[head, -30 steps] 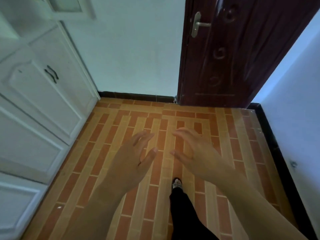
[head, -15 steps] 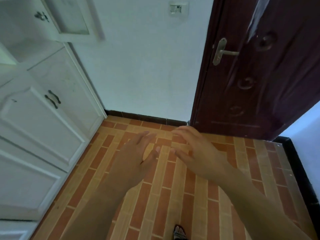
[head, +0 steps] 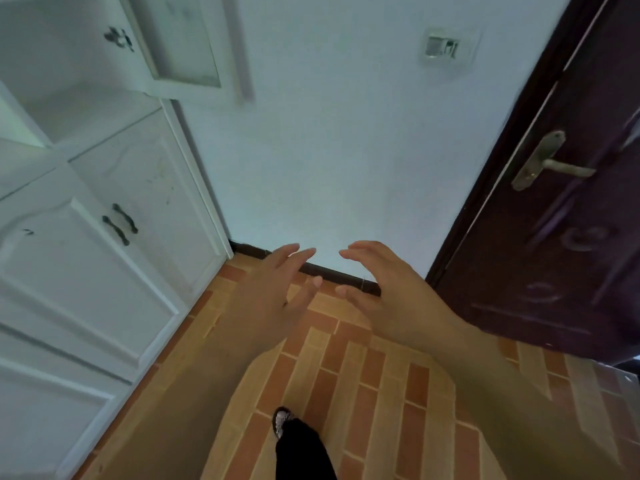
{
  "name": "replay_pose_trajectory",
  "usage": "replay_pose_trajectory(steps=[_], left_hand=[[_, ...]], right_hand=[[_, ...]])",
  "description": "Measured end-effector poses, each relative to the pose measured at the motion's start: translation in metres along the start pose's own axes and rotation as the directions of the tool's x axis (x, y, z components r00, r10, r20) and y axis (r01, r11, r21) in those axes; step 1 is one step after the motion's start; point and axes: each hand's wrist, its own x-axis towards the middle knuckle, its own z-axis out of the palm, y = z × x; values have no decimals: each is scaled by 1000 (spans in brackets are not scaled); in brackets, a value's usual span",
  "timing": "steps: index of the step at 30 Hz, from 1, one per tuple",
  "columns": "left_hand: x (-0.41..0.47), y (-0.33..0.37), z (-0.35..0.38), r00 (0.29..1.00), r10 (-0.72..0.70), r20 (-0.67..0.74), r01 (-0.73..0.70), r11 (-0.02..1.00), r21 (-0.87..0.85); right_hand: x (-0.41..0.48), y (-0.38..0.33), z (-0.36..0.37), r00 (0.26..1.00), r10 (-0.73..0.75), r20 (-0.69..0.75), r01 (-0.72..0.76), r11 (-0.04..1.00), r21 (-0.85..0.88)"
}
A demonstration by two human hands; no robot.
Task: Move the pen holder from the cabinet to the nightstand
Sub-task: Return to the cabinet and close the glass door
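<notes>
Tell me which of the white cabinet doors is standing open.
The upper glass-paneled door is open, swung out from the white cabinet over the bare shelf. The lower doors with the dark handles are shut flush.

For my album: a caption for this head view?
Both empty hands, left and right, held out between white cabinet and dark door.

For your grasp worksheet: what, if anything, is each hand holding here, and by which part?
Nothing is held. The left hand and right hand are both open and empty, fingers spread above the floor. No pen holder is in view.
</notes>
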Motion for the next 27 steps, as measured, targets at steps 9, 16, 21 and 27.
replay_pose_trajectory(steps=[9,16,21,27], left_hand=[[158,-89,-91,998,16,-56,-13,998,61],[231,-132,-149,990,23,-141,-5,992,129],[283,-166,-192,979,2,-204,41,978,206],[372,-198,-242,947,83,-312,18,951,307]], right_hand=[[194,-23,-9,993,-53,-102,46,996,-72],[306,-39,-21,978,-154,-141,141,985,-99],[389,-49,-21,957,-247,-154,233,967,-102],[505,-49,-42,906,-365,-214,346,930,-122]])
